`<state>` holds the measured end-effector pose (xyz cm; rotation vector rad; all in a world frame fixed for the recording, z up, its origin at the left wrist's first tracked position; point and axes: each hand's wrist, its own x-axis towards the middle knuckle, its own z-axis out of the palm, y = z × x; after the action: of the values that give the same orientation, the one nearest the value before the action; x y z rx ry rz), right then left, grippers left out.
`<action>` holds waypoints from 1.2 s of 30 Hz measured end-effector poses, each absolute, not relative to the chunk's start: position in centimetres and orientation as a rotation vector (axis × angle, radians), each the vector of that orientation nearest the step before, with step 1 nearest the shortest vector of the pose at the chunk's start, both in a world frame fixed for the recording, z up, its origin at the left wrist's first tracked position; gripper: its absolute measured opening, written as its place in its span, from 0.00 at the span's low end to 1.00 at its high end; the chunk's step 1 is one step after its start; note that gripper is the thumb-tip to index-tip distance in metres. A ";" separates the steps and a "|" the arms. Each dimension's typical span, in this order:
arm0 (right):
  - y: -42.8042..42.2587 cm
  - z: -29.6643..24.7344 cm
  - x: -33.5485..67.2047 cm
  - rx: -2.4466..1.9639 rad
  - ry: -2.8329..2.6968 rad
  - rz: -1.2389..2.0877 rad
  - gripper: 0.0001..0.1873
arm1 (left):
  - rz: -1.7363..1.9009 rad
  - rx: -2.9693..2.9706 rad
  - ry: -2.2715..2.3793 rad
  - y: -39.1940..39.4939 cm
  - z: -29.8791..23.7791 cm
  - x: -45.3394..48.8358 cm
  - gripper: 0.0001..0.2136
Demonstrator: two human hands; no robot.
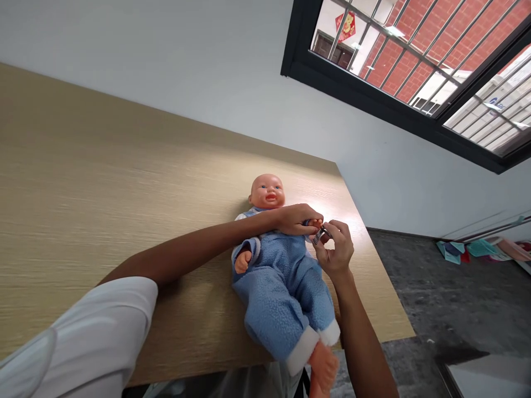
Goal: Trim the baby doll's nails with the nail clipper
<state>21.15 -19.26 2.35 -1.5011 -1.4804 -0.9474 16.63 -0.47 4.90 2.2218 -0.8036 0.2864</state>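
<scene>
A baby doll (282, 287) in a blue fleece suit with white cuffs lies on its back on a wood-grain table (124, 166), its vinyl head at the far end. My left hand (296, 219) reaches across the doll's chest and grips the doll's raised hand, which is mostly hidden by my fingers. Just beside it, my right hand (334, 249) pinches a small metal nail clipper (319, 235) between thumb and fingers. The clipper sits right at the doll's fingers. The doll's other hand (243, 261) rests on its chest, untouched.
The table's right edge runs close to the doll's feet, which overhang the near edge. Beyond it lies a grey speckled floor (415, 287) with coloured paper items (477, 249) by the white wall. A black-framed barred window (394, 120) is high at the upper right.
</scene>
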 end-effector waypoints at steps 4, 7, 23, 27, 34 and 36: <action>-19.3 2.5 21.1 -1.491 -1.481 -0.932 0.17 | 0.281 2.222 -0.794 -0.5 5.0 16.5 0.10; -19.4 2.6 21.0 -1.475 -1.470 -0.948 0.15 | 0.282 2.211 -0.796 -0.5 5.0 16.5 0.10; -19.4 2.8 21.0 -1.470 -1.377 -1.110 0.11 | 0.275 2.205 -0.764 -0.7 5.4 16.2 0.10; -19.8 2.6 21.5 -1.477 -1.289 -1.074 0.12 | 0.280 2.240 -0.764 -0.7 5.5 16.2 0.11; -19.7 2.0 21.3 -1.495 -1.373 -0.968 0.18 | 0.278 2.233 -0.796 -0.5 5.2 16.4 0.10; -19.5 2.2 21.1 -1.488 -1.424 -1.026 0.18 | 0.283 2.219 -0.813 -0.5 5.1 16.4 0.09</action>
<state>21.09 -19.47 2.22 -1.4878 -1.4236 -1.0259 16.43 -0.48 5.10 2.2192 -0.8135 0.2831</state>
